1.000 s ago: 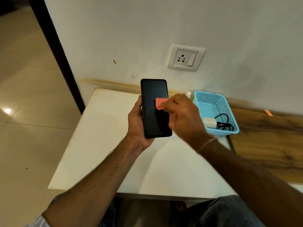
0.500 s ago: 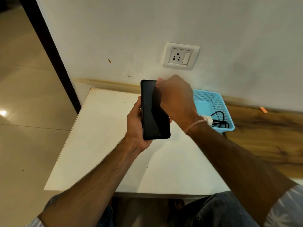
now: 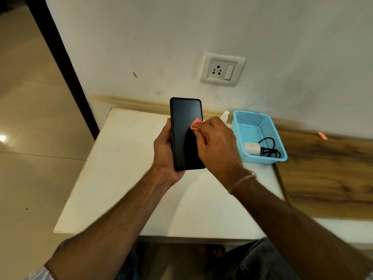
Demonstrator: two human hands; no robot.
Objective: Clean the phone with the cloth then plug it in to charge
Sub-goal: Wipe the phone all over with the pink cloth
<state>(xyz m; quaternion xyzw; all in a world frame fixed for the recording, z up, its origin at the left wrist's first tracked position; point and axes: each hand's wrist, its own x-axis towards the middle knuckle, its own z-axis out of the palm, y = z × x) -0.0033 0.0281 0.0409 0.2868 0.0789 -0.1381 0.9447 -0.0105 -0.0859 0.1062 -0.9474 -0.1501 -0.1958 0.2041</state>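
A black phone (image 3: 184, 126) stands upright, screen toward me, above the white table (image 3: 121, 168). My left hand (image 3: 164, 152) grips its lower left edge. My right hand (image 3: 217, 147) pinches a small pink cloth (image 3: 196, 124) and presses it on the right middle of the screen. That hand covers the phone's lower right corner. A white charger (image 3: 251, 148) with a coiled black cable (image 3: 269, 147) lies in a blue basket (image 3: 240, 126) at the table's back right. A white wall socket (image 3: 222, 69) with a switch sits above the table.
A small white bottle (image 3: 224, 115) stands between the phone and the basket, by the wall. A wooden surface (image 3: 327, 174) adjoins the table on the right, with a small orange piece (image 3: 322, 136) on it. Tiled floor lies to the left.
My right hand slid with the cloth from the middle of the screen to the top of the phone, then came back down to the middle right. The left hand kept the phone still.
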